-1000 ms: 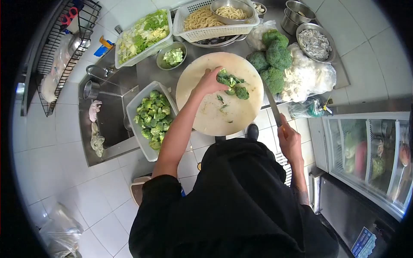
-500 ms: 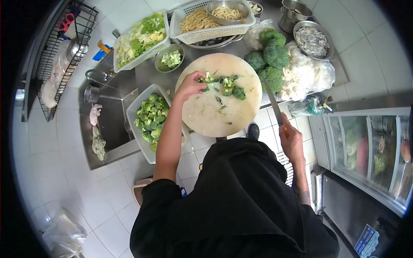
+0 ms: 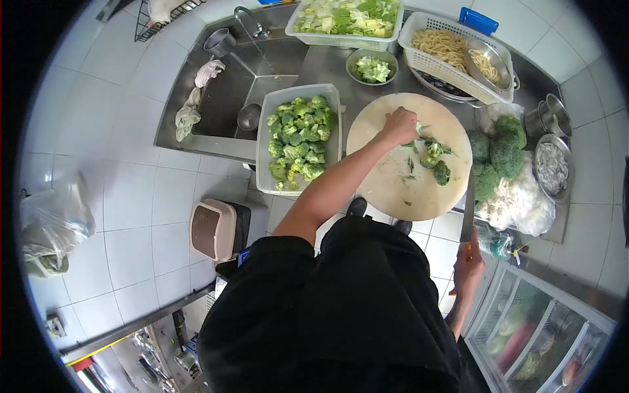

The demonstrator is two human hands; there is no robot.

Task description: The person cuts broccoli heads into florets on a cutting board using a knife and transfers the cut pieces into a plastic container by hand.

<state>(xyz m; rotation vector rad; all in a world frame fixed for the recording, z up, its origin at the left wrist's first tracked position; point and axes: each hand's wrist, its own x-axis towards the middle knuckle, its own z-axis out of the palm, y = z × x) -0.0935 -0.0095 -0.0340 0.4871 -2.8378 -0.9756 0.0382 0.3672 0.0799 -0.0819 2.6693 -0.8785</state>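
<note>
My left hand (image 3: 401, 126) is over the upper part of the round cutting board (image 3: 380, 190), its fingers closed at a small piece of broccoli; what they hold is mostly hidden. Cut broccoli pieces (image 3: 441, 173) and leaf scraps lie on the board just right of and below that hand. My right hand (image 3: 469, 265) grips the orange handle of a knife (image 3: 469, 208), its blade pointing up beside the board's right edge. Left of the board stands a clear container (image 3: 263, 154) of broccoli florets (image 3: 298, 141).
Whole broccoli heads (image 3: 506, 156) and bagged white mushrooms (image 3: 521, 203) are right of the board. Behind it stand a small bowl (image 3: 372, 67), a lettuce basket (image 3: 344, 40) and a noodle basket (image 3: 458, 75). A sink (image 3: 226, 92) is at left, a glass-door fridge (image 3: 537, 327) at lower right.
The view has turned, shifting the board and containers rightward in the frame. My left hand has moved away from the larger broccoli pieces toward the board's upper left, and its fingers have closed.
</note>
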